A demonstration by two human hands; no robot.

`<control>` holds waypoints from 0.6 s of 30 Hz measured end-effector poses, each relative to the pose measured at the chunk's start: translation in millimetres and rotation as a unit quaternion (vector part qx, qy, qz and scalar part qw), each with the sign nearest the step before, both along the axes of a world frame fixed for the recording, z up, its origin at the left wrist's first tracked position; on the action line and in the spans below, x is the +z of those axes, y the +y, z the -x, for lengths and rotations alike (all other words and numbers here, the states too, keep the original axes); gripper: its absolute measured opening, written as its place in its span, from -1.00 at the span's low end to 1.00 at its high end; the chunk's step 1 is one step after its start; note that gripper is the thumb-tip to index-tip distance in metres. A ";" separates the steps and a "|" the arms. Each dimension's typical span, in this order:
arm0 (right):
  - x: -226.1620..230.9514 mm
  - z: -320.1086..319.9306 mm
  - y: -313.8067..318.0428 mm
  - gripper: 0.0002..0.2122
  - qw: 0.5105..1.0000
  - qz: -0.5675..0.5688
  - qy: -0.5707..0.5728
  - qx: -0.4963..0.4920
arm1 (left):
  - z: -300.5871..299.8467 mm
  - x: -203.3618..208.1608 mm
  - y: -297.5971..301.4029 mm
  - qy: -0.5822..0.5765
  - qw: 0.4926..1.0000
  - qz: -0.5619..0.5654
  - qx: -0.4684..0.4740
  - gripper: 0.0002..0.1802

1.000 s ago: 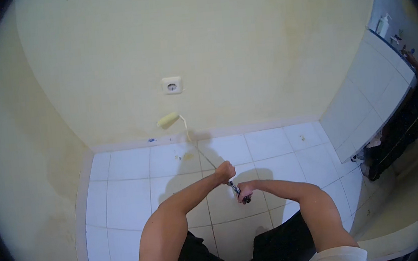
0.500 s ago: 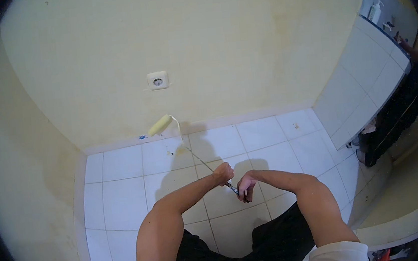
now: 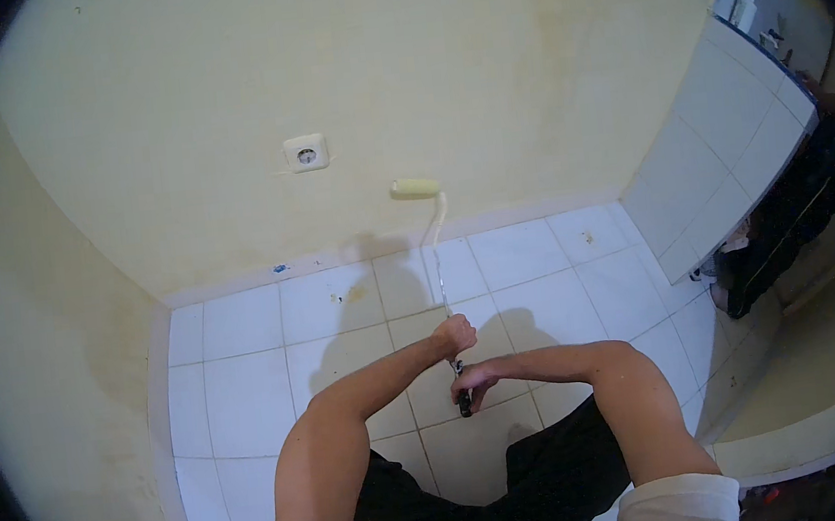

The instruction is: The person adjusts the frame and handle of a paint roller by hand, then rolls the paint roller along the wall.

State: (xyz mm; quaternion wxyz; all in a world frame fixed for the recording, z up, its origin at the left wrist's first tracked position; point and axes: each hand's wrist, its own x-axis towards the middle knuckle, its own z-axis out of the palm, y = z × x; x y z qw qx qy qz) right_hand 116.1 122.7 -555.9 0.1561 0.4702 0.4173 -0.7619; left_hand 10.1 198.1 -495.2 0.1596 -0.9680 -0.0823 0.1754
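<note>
A paint roller with a pale yellow sleeve is held out in front of me, its long rod stretching back to my hands. The sleeve lies close to the lower wall; whether it touches, I cannot tell. My left hand is wrapped round the rod in a fist. Just below it, my right hand grips the handle, and the dark handle end sticks out under the fingers.
A white wall socket sits left of the roller. White floor tiles lie below, with paint spots near the skirting. At right stands a tiled counter with a pump bottle. Another person in dark trousers stands beside it.
The roller's sleeve has swung right and up along the wall and now lies nearly level. The rod is more upright, and both hands have turned with it.
</note>
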 end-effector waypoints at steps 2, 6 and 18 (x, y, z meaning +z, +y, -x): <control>4.5 6.3 -2.1 -0.80 0.999 -0.028 0.028 -0.022 | -1.4 6.3 1.2 0.031 0.999 0.001 0.024 -0.74; 4.1 10.2 3.5 -0.75 0.994 -0.090 -0.005 -0.067 | 2.4 -3.3 11.8 -0.011 0.999 -0.014 0.028 -0.76; -1.5 3.2 38.1 -0.66 0.940 -0.317 -0.110 -0.068 | 23.4 -12.1 71.9 -0.248 0.969 0.001 0.015 -0.89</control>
